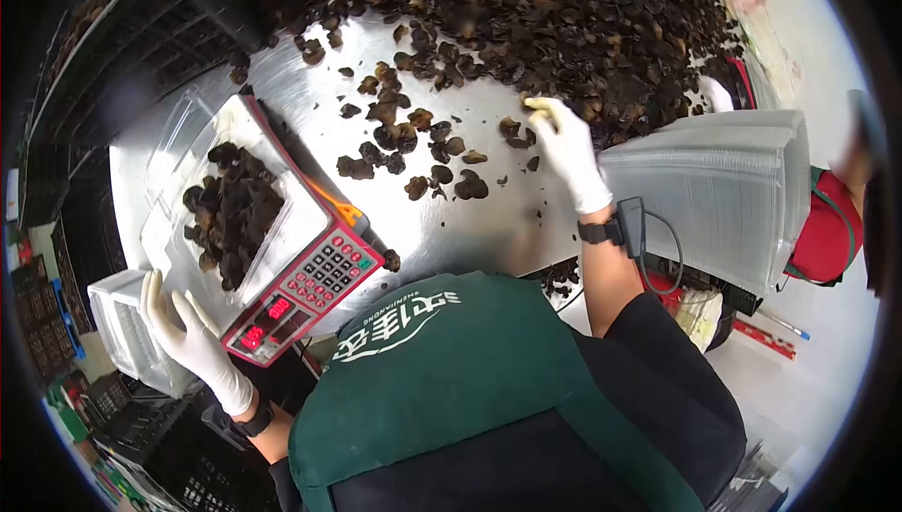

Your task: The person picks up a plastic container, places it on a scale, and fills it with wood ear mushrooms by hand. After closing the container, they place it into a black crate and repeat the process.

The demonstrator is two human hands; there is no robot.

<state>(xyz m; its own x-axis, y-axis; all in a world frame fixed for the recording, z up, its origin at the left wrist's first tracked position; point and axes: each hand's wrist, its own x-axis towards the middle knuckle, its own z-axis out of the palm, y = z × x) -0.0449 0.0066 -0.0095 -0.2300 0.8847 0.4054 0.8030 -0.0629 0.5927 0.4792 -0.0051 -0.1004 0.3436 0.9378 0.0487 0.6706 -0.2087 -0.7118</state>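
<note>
- You are looking down over your green apron (442, 390) at a steel worktop (470, 225). A large pile of dried black fungus (526, 14) is heaped along its far edge.
- Loose pieces (413, 146) trail from the pile toward you across the middle of the worktop. They lie thin and well apart, so each one can be seen on its own.
- A scale (329, 272) sits on the left, angled with its red keypad and lit display toward you. That angle seems meant to keep the figures readable from where you stand.
- A clear tray (293, 221) rests on the scale's platform. It holds a dark portion of fungus (230, 211), so its load bears on the scale.
- Your left hand (193, 338), in a white glove, is near and to the left. Its fingers are spread wide, and it lies flat on a stack of clear containers (122, 333) just beside the scale, gripping nothing.
- Your right hand (564, 141), also gloved, reaches far into the near edge of the pile. Its fingers are drawn narrow and their tips touch fungus there. You cannot tell whether a piece is actually pinched.
- A black wrist device (628, 225) with a looping cable sits on your right forearm.
- A tall stack of clear trays (714, 193) leans on the right, near your right elbow.
</note>
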